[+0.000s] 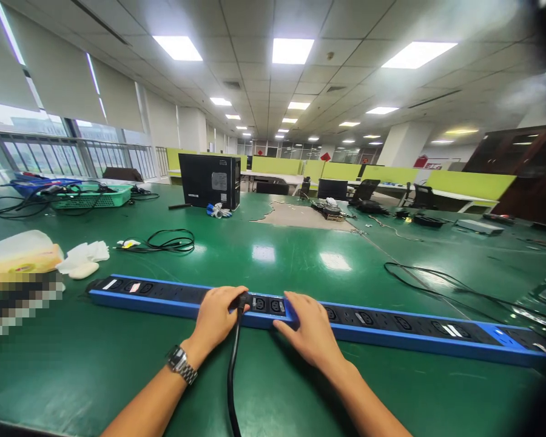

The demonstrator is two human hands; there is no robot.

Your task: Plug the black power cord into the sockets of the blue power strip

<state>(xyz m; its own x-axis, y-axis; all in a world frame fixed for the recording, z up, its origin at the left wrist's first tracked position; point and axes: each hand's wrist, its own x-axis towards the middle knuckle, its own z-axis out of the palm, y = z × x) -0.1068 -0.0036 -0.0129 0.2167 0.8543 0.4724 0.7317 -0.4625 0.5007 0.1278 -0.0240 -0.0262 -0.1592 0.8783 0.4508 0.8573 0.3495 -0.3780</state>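
A long blue power strip (404, 341) with black sockets lies across the green table. My left hand (218, 318), with a metal watch on its wrist, is closed around the black plug (242, 300) of a power cord, at a socket left of the strip's middle. Whether the plug is fully seated is hidden by my fingers. From the plug the thick black cord (233, 376) runs down toward me. My right hand (310, 331) grips the strip just right of the plug, fingers over the top and thumb against the near side.
Behind the strip lies a coiled black cable (170, 241). A black computer tower (209, 180) stands farther back beside white-and-blue gloves (218, 210). At left are a green basket (93, 197) with cables and crumpled white tissue (84, 255). Loose black cables (430, 276) lie at right.
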